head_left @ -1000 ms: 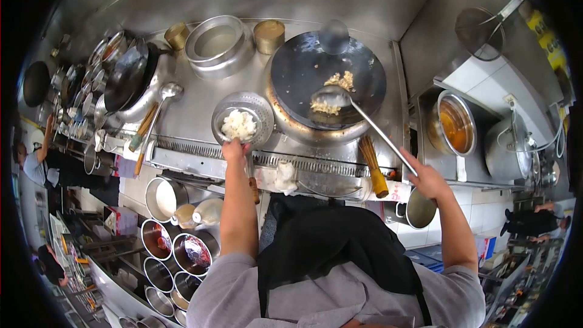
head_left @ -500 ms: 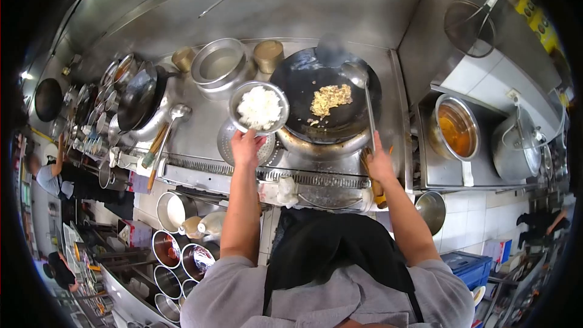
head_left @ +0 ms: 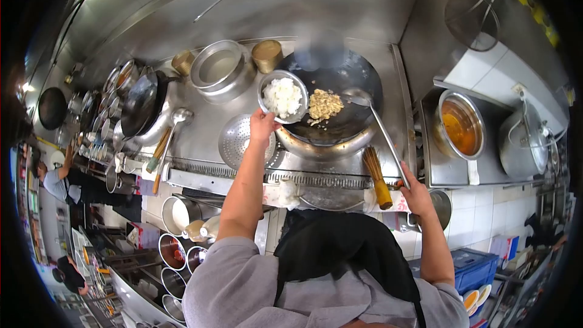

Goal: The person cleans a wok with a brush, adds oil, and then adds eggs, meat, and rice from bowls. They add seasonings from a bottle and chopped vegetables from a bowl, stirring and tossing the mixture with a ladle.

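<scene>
My left hand (head_left: 264,126) grips the near rim of a metal bowl (head_left: 262,98) of white rice (head_left: 283,98). The bowl is tilted to the right over the left side of a black wok (head_left: 340,126). In the wok lies a clump of yellow-brown cooked egg (head_left: 325,105). My right hand (head_left: 414,194) is closed around the handle of a long metal ladle (head_left: 358,96), whose head is in the wok just right of the egg. Below the bowl, a perforated strainer (head_left: 231,140) lies on the steel stove top.
A bamboo brush (head_left: 375,176) rests at the stove's front edge. A large metal pot (head_left: 195,76) stands behind the bowl. To the right is a pot of orange liquid (head_left: 458,127). Another ladle (head_left: 180,115) lies left. A co-worker (head_left: 57,182) stands far left.
My left hand has moved the rice bowl right, over the wok, and tilted it more. My right hand has moved right and nearer to me, swinging the ladle's handle round.
</scene>
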The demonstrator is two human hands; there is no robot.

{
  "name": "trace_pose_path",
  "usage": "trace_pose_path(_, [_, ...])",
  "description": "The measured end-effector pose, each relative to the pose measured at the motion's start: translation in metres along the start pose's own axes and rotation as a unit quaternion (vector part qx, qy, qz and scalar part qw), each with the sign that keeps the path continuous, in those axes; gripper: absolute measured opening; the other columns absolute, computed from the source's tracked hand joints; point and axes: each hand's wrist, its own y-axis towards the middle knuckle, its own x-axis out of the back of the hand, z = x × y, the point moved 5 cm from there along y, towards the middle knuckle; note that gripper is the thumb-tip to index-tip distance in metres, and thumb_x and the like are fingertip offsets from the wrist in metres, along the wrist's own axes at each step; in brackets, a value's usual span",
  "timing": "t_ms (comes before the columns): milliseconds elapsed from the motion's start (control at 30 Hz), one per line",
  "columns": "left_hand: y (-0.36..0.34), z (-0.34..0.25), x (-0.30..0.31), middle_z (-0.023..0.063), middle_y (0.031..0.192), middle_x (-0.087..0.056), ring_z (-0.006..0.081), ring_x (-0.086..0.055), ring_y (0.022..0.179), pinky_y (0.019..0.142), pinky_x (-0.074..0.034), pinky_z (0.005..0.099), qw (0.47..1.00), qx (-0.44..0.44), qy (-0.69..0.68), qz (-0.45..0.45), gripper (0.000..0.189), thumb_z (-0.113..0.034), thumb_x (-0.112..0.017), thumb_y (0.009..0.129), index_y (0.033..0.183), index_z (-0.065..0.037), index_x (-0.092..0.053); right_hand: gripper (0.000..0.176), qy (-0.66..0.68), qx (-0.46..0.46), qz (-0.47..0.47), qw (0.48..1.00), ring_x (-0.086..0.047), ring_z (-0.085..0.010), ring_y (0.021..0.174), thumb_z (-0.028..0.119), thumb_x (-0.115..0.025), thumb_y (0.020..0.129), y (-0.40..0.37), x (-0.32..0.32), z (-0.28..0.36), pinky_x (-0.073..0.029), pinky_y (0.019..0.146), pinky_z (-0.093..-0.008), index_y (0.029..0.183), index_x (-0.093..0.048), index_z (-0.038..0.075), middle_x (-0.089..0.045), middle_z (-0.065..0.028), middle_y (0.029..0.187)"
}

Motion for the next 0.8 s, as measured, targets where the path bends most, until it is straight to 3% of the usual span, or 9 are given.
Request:
trace_pose_path(100, [0.027,-0.017,-0.027,0.0065,0.082,-0.062,0.0139,-0.063,0.067,0.057,-0.054,0.0278,0.982,-0.083,0.168,0.036,0.010,-0.005,-0.058,0.091,0.099,0.000,-0.059,0.076,0.126,0.012,-0.006,0.992,-0.053,-0.0373,0.127,-0.005,-0.056,0.084,-0.017,0.000,0.013,-0.042,0.102,-0.0358,0.152,-0.032,0.019,-0.056,-0.0222,0.135])
trace_pose_path(167, [0.054,-0.007,-0.043,0.0168,0.083,-0.066,0.0350,-0.063,0.066,0.066,-0.055,0.0396,0.913,-0.166,0.370,0.038,0.010,-0.008,-0.063,0.083,0.091,-0.003,-0.060,0.078,0.182,-0.001,-0.022,0.983,-0.056,-0.0335,0.125,-0.006,-0.055,0.084,-0.027,-0.004,0.015,-0.041,0.102,-0.0337,0.154,-0.029,0.018,-0.058,-0.0201,0.134])
trace_pose_path(233, [0.045,-0.002,-0.079,0.0216,0.132,-0.054,0.0423,-0.063,0.101,0.091,-0.051,0.0457,0.784,-0.360,0.506,0.004,0.021,-0.009,-0.066,0.079,0.099,-0.008,-0.061,0.080,0.174,0.043,-0.069,0.981,-0.064,-0.0250,0.104,-0.006,-0.054,0.084,-0.031,-0.017,0.008,-0.047,0.092,-0.0316,0.155,-0.026,0.019,-0.062,-0.0181,0.125])
trace_pose_path(333, [0.036,0.031,-0.115,0.0195,0.157,-0.025,0.0429,-0.062,0.109,0.095,-0.051,0.0464,0.728,-0.174,0.649,0.135,0.037,-0.008,-0.054,0.085,0.120,-0.018,-0.062,0.080,0.194,0.010,-0.051,0.980,-0.059,-0.0202,0.076,-0.005,-0.053,0.084,-0.039,-0.019,0.017,-0.050,0.073,-0.0329,0.155,-0.027,0.021,-0.065,-0.0188,0.115])
trace_pose_path(367, [0.038,0.036,-0.121,0.0207,0.155,-0.028,0.0437,-0.062,0.109,0.095,-0.051,0.0463,0.713,-0.180,0.663,0.139,0.035,-0.007,-0.049,0.088,0.118,-0.016,-0.062,0.080,0.201,0.009,-0.054,0.978,-0.057,-0.0187,0.068,-0.005,-0.053,0.084,-0.042,-0.018,0.022,-0.051,0.068,-0.0333,0.155,-0.028,0.022,-0.066,-0.0190,0.111])
trace_pose_path(433, [0.059,0.037,-0.120,0.0219,0.152,-0.033,0.0434,-0.061,0.111,0.095,-0.050,0.0469,0.777,-0.196,0.590,0.097,0.031,-0.008,-0.051,0.087,0.115,-0.015,-0.064,0.081,0.168,-0.073,0.011,0.983,-0.062,-0.0425,0.110,0.000,-0.059,0.085,-0.050,-0.016,0.027,-0.048,0.092,-0.0365,0.154,-0.027,0.027,-0.060,-0.0267,0.125])
trace_pose_path(467, [0.072,0.034,-0.114,0.0232,0.143,-0.045,0.0432,-0.060,0.110,0.094,-0.050,0.0485,0.795,-0.243,0.554,0.045,0.025,-0.008,-0.055,0.086,0.109,-0.012,-0.065,0.081,0.114,-0.009,-0.035,0.993,-0.062,-0.0470,0.099,0.003,-0.060,0.085,-0.052,-0.017,0.024,-0.050,0.087,-0.0444,0.154,-0.026,0.030,-0.063,-0.0285,0.114])
trace_pose_path(667, [0.059,-0.055,-0.067,0.0242,0.126,-0.057,0.0467,-0.059,0.103,0.089,-0.049,0.0513,0.816,-0.366,0.430,-0.120,0.015,-0.011,-0.063,0.079,0.093,-0.008,-0.061,0.078,-0.094,0.008,-0.046,0.994,-0.064,-0.0438,0.089,0.007,-0.061,0.084,-0.032,0.002,0.042,-0.051,0.080,-0.0520,0.151,-0.031,0.034,-0.067,-0.0245,0.101])
trace_pose_path(800, [0.029,-0.032,-0.065,0.0212,0.111,-0.064,0.0414,-0.063,0.089,0.080,-0.049,0.0504,0.774,-0.371,0.512,0.027,0.015,-0.011,-0.065,0.077,0.091,-0.005,-0.062,0.076,-0.145,0.025,-0.056,0.988,-0.064,-0.0426,0.089,0.009,-0.062,0.087,-0.001,0.004,0.066,-0.051,0.081,-0.0489,0.150,-0.031,0.036,-0.066,-0.0227,0.108])
